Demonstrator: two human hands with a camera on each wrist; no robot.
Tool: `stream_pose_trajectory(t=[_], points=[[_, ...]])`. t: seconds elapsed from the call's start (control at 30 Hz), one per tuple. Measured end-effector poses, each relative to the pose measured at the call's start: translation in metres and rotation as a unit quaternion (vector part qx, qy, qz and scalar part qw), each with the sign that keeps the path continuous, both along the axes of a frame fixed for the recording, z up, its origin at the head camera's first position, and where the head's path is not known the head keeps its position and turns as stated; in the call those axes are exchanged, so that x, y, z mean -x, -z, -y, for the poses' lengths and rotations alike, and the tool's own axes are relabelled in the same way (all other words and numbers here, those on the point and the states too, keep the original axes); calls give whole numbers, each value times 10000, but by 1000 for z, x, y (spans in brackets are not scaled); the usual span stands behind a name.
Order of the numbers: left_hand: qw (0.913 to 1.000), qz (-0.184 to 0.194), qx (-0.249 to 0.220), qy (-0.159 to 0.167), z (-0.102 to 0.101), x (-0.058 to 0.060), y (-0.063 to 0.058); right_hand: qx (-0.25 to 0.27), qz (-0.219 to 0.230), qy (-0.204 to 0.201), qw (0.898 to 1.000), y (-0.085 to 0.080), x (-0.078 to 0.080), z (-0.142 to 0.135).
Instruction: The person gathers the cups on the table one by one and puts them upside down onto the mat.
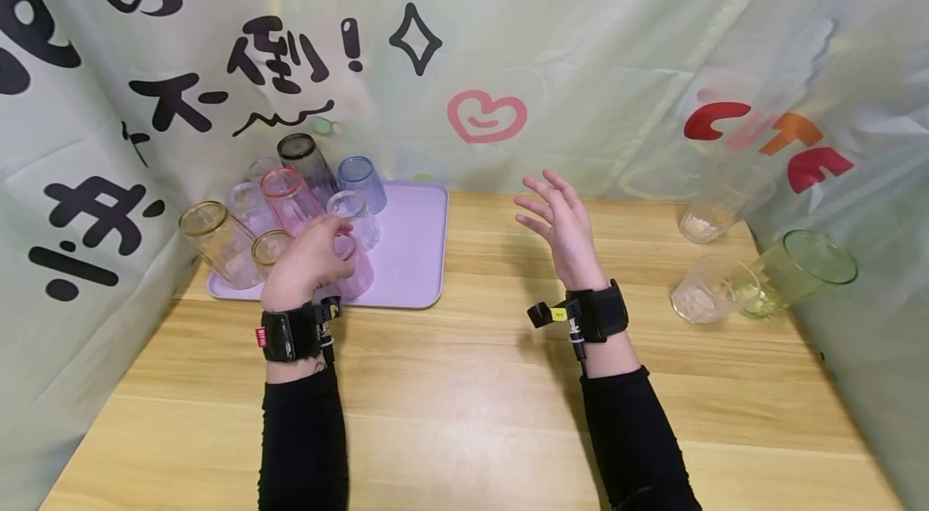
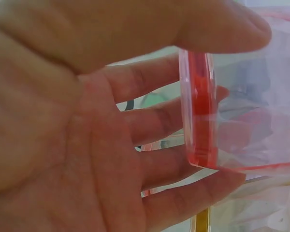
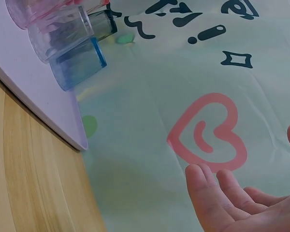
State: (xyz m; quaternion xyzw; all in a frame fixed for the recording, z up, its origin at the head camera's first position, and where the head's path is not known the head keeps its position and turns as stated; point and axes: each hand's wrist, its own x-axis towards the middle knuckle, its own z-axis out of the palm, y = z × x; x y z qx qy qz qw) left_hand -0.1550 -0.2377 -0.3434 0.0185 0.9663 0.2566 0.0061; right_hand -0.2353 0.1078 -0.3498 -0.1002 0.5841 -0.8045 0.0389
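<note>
Above wooden bench (image 1: 464,414), gripping pink glass (image 1: 359,277) with left fingers (image 2: 154,118) at lilac tray (image 1: 412,253), holding right fingers (image 3: 199,188) wide.

The left hand (image 2: 104,123) grips a red-rimmed clear glass (image 2: 261,116).

Pink tumbler (image 1: 357,279) — transparent, smooth, glossy; glass or plastic not distinguishable.
Other tumblers (image 1: 365,187): transparent walls, smooth and glossy. Tray (image 1: 417,253): plastic in appearance, smooth, low sheen. Surface (image 1: 464,422): wood grain, smooth, satin finish with a soft reflection. Backdrop (image 1: 595,51): thin printed cloth, creased, with a slight sheen. Sleeves (image 1: 303,446): soft cloth, matt. Wrist straps (image 1: 608,313): dark and matt — fabric-like in appearance.
</note>
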Motion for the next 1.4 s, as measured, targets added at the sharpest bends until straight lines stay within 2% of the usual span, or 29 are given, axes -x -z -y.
stream_pose_trajectory(t=[0.3,0.4,0.47,0.57,0.73,0.8,0.87,1.0,1.1,1.3,1.4], points=[[9999,96,-39,-42,-2,2,-4,-17,-52,94,9999,-3,-3,-5],[9999,-65,-35,-125,-3,0,-9,-99,-209,256,9994,-5,-4,-5],[9992,-352,-55,-182,-5,-2,-12,-248,-418,451,9978,-7,-8,-4],[9940,-1060,-154,-215,-10,-2,-17,-522,-803,896,9914,-12,-14,-7],[9735,-2237,-483,-40,-29,7,-17,-589,-1337,1834,9721,-25,-29,-23],[9663,-2510,-563,92,-37,12,-14,-603,-1560,2239,9601,-32,-38,-30],[9638,-2589,-605,209,-44,15,-11,-759,-1788,2706,9429,-38,-48,-37],[9698,-2342,-609,316,-54,21,-2,-1200,-2155,3700,8957,-45,-63,-49],[9748,-2091,-644,444,-60,25,3,-1351,-2233,4381,8602,-45,-69,-60],[9831,-1643,-490,647,-74,32,12,-1433,-1915,5499,8003,-34,-73,-81],[9874,-1343,-370,748,-81,34,18,-1619,-1634,5899,7740,-24,-75,-90]])
